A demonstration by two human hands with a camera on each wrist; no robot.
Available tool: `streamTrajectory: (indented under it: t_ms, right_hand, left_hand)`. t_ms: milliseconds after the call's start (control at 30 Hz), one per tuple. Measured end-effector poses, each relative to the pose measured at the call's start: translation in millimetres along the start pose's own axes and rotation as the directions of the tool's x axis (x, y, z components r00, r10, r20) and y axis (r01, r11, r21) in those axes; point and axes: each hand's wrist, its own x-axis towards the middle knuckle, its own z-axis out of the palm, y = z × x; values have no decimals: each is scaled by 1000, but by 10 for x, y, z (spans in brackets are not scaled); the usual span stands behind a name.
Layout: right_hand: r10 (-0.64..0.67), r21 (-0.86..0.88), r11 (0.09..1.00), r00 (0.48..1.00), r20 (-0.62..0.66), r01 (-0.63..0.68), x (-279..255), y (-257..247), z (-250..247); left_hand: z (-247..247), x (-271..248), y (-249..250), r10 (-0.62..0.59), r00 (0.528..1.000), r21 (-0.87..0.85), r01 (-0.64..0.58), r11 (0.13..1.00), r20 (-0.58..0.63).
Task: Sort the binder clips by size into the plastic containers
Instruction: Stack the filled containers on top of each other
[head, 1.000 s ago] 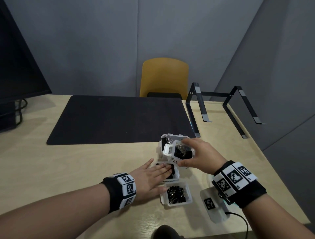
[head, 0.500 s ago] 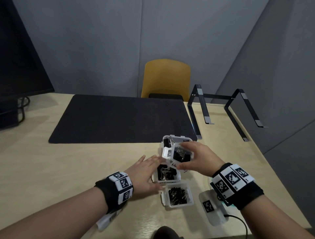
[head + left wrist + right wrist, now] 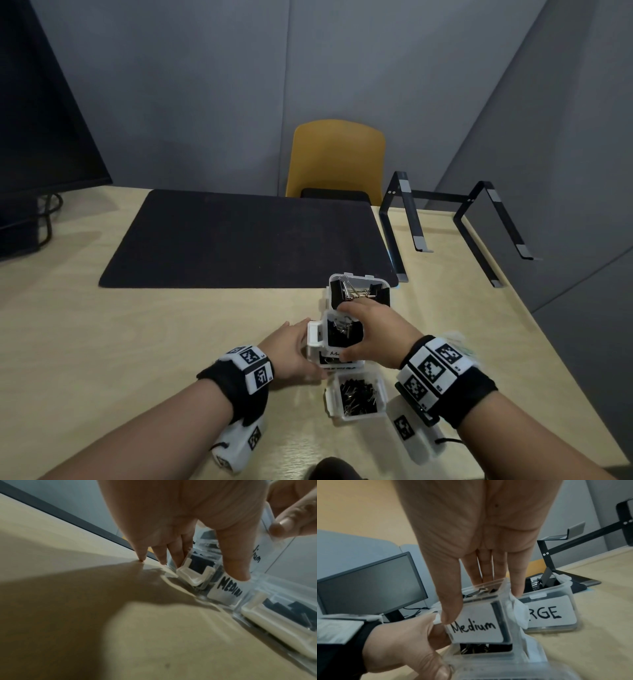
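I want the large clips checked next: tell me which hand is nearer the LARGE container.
Right. The right hand has fingertips at the LARGE container's near edge; the left hand is farther back, beside the lower medium container.

Three clear plastic containers stand in a row on the table, and a fourth, labelled "Medium" [image 3: 475, 629], is tilted directly above the "MEDIUM" container [image 3: 226, 593], which is the middle one of the row. The "LARGE" container [image 3: 359, 291] stands just beyond it, upright and holding large black binder clips [image 3: 344, 295] with silver handles. The nearest container [image 3: 358, 399] stands just before it, open-topped and filled with small black clips [image 3: 359, 397].
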Motion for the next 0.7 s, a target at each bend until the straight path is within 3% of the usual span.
streamTrajectory:
  t_ms: [533,600,700]
  right_hand:
    - [-42,-13,999,996,79,43,51,7,41]
    - [-45,-25,999,995,93,47,67,16,30]
    - [-36,-21,999,995,95,38,60,17,51]
  left_hand:
    - [-2,-30,-25,-49,999,7,49,999,-21]
    - [-5,-18,-33,-35,999,-39,34,999,-27]
    - [-47,-52,24,8,1000,40,-7,999,-13]
